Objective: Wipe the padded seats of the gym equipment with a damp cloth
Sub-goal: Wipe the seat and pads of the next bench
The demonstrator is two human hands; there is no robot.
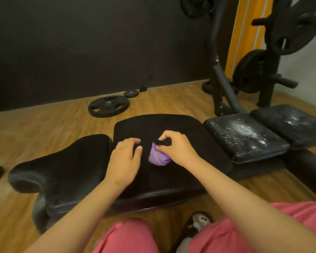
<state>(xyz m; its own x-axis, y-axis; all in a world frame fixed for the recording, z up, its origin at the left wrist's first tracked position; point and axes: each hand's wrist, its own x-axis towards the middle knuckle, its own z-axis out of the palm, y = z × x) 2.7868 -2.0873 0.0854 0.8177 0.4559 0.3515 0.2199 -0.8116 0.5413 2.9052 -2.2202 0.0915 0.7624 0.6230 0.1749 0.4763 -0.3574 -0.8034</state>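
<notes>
A wide black padded seat [171, 125] lies in front of me, with a curved black pad [66, 161] to its left. On the wide seat sits a purple cloth [157, 157] bunched into a lump, with a black part at its top. My right hand [177, 147] pinches that top with curled fingers. My left hand [124, 157] rests on the seat just left of the cloth, fingers loosely bent, holding nothing. To the right, two more black pads [244, 136] [295, 123] show white speckled marks on their surfaces.
Black weight plates [109, 106] lie on the wooden floor beyond the seat. A dark machine frame [221, 79] and a rack with hung plates [263, 70] stand at the back right. My pink-clad knees [128, 238] and a slipper [199, 221] are at the bottom edge.
</notes>
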